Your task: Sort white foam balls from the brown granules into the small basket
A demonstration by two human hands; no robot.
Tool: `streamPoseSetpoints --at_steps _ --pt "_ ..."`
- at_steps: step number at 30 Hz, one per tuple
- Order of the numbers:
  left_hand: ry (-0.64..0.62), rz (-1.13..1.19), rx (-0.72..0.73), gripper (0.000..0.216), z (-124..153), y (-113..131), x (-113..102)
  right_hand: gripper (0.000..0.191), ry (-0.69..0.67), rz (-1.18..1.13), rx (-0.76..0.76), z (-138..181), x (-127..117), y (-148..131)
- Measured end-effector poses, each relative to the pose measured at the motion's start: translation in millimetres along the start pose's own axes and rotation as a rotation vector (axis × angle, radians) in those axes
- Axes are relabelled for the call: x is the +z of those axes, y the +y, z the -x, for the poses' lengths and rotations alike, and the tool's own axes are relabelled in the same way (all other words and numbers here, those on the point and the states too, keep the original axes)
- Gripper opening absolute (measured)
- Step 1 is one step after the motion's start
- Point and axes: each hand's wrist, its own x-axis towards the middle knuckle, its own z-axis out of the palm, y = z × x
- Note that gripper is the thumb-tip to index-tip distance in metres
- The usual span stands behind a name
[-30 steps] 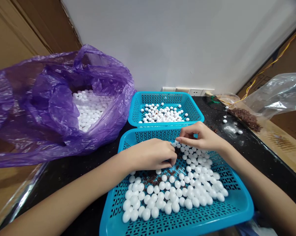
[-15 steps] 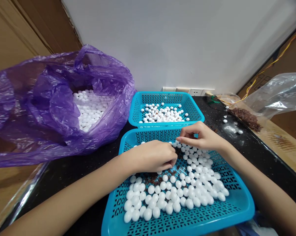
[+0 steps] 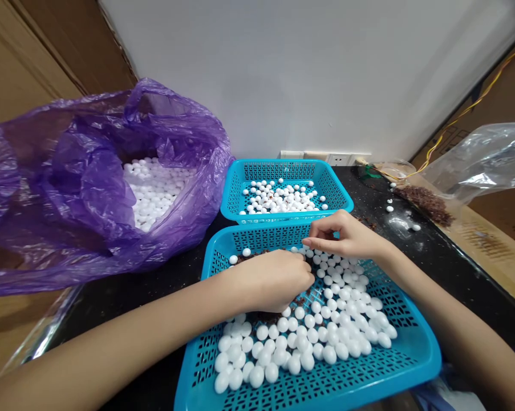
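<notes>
A near blue plastic basket (image 3: 394,379) holds many white balls (image 3: 283,342) and dark brown crumbs (image 3: 302,301) on its mesh floor. Over the crumbs, my left hand (image 3: 278,279) is closed, its back turned up; the curled fingertips are hidden, so I cannot see what they hold. Above the balls at the far side is my right hand (image 3: 347,235), fingers bent and thumb brought in close to them. Whether a ball sits at its fingertips I cannot make out.
Behind stands a second blue basket (image 3: 231,197) with white balls. A purple plastic bag (image 3: 81,171) full of white balls lies left. At right on the black tabletop (image 3: 372,200) are stray balls, a reddish-brown heap (image 3: 426,204) and a clear bag (image 3: 483,162). Power sockets (image 3: 338,159) line the wall.
My left hand has shifted slightly right and down and turned, uncovering brown crumbs and balls at the basket's far left. My right hand stays nearly in place.
</notes>
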Motion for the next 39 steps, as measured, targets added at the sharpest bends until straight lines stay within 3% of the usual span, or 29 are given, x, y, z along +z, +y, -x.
streamPoseSetpoints --at_steps 5,14,28,30,35,39 --pt "0.032 -0.056 0.018 0.006 -3.3 4.6 2.2 0.029 0.0 -0.001 -0.001 -0.1 0.1 1.9" --pt "0.026 0.094 -0.106 0.01 2.3 1.0 -6.1 0.031 0.011 0.026 -0.001 0.6 -0.6 -0.5" --pt "0.005 0.144 -0.133 0.01 10.3 -2.1 -9.1 0.031 -0.012 0.017 0.04 1.7 0.1 -1.1" --pt "-0.028 0.143 -0.151 0.01 11.0 -2.6 -8.8 0.028 -0.067 -0.005 0.054 1.7 -0.2 -1.9" --pt "-0.016 0.149 -0.157 0.016 12.4 -3.7 -6.5 0.006 -0.374 -0.073 0.138 0.0 0.0 -5.4" --pt "0.007 0.138 -0.148 0.017 11.4 -4.8 -2.8 0.01 -0.409 -0.102 0.205 -0.1 -0.1 -4.3"
